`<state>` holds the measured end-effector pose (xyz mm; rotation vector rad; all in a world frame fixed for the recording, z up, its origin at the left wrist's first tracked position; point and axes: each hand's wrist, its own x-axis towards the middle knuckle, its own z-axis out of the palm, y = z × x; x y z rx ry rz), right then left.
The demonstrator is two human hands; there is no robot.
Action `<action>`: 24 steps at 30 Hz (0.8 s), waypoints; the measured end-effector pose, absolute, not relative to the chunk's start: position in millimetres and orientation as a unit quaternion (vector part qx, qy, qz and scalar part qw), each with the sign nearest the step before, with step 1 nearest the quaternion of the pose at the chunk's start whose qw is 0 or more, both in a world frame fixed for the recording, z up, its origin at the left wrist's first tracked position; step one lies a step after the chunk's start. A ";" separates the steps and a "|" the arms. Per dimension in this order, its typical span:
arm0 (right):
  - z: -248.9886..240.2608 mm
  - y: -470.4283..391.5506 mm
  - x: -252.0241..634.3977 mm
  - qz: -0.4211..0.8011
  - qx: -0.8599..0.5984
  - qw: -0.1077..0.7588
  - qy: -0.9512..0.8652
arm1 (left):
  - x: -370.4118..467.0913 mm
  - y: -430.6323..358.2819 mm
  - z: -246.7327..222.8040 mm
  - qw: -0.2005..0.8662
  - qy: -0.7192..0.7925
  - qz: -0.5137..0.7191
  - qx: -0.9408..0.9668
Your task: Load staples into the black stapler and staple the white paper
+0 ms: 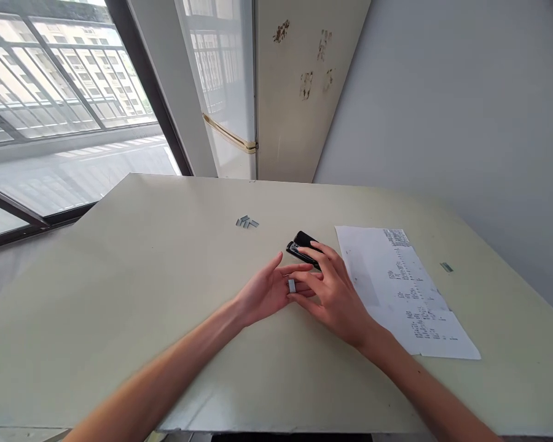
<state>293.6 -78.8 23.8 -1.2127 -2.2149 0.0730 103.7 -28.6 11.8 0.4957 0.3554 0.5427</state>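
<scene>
A small, grey, metallic-looking strip (292,286) sits between my hands, beside the glossy black, elongated stapler (303,237). Thin, creased printed paper (373,264) lies right of them on the smooth, pale table (188,245); a fridge (295,123) with rust-brown patches stands beyond. My right hand (338,301) pinches the strip between thumb and finger, other fingertips over the stapler; my left hand (262,298) is open, palm up, its fingers by the strip.

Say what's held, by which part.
A small grey strip lies against the fingers of the left hand, with the right hand alongside; exact grip cannot be told.
</scene>
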 end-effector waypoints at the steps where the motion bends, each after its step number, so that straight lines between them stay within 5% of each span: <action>1: 24.0 -80.8 293.5 0.032 -0.460 0.305 -0.833 | 104.3 -30.1 11.7 0.917 0.175 0.259 0.248; 10: 19.8 -105.6 412.2 -0.036 -0.630 0.376 -0.678 | 107.6 -23.0 14.1 0.911 0.225 0.241 0.246; 17: -19.6 -117.3 554.7 -0.063 -0.801 0.311 -0.508 | 109.0 -17.0 23.5 0.903 0.266 0.253 0.225; 24: -2.1 -125.1 521.6 -0.052 -0.751 0.371 -0.544 | 104.3 -5.4 23.9 0.880 0.308 0.289 0.219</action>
